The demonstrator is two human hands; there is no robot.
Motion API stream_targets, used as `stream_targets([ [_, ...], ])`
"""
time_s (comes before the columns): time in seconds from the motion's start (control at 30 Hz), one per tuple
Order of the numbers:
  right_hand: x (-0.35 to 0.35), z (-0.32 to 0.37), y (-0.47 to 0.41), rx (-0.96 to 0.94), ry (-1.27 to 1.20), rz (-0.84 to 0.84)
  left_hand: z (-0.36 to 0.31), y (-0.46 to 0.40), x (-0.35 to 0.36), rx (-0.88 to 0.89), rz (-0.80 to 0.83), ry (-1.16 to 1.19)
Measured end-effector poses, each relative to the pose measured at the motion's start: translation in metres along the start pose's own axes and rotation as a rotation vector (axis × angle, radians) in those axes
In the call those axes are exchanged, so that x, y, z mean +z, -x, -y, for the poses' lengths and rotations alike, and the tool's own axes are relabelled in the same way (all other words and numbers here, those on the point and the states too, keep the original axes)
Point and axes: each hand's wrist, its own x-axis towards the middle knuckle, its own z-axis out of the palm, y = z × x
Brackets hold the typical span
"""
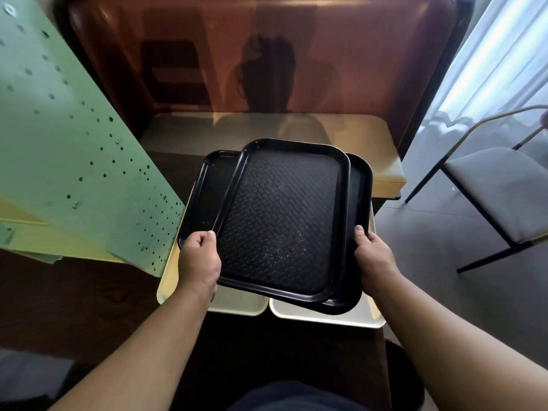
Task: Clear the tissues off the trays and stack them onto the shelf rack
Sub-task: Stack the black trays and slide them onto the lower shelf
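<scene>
A black textured tray point(281, 215) lies tilted on top of a second black tray point(360, 185), and both are held above the table. My left hand point(200, 258) grips the left rim of the black trays. My right hand point(373, 258) grips their right rim. Under them two cream trays lie side by side on the dark table, one on the left point(237, 305) and one on the right point(326, 320). No tissues are visible on any tray. The green perforated panel of the shelf rack point(68, 137) stands at the left.
A cushioned bench seat point(355, 134) with a brown padded back runs behind the table. A metal-framed chair with a grey seat point(498, 185) stands on the floor to the right, near a curtained window. The rack's pale shelf point(35, 235) juts out at the left.
</scene>
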Motion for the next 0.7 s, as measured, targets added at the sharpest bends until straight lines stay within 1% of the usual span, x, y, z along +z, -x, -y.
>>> stream_targets([
  [0.27,0.032,0.004,0.004,0.039,-0.033,0.036,-0.004,-0.023,-0.013,0.063,0.032,-0.072],
  [0.37,0.046,-0.002,0.003,0.067,-0.036,0.037,0.002,-0.031,-0.018,0.054,0.048,-0.136],
  [0.57,0.082,-0.007,0.005,0.118,-0.034,0.038,0.016,-0.056,-0.027,0.008,0.139,-0.232],
  [0.7,0.111,-0.007,0.006,0.071,0.005,0.079,0.022,-0.071,-0.037,0.020,0.166,-0.246],
])
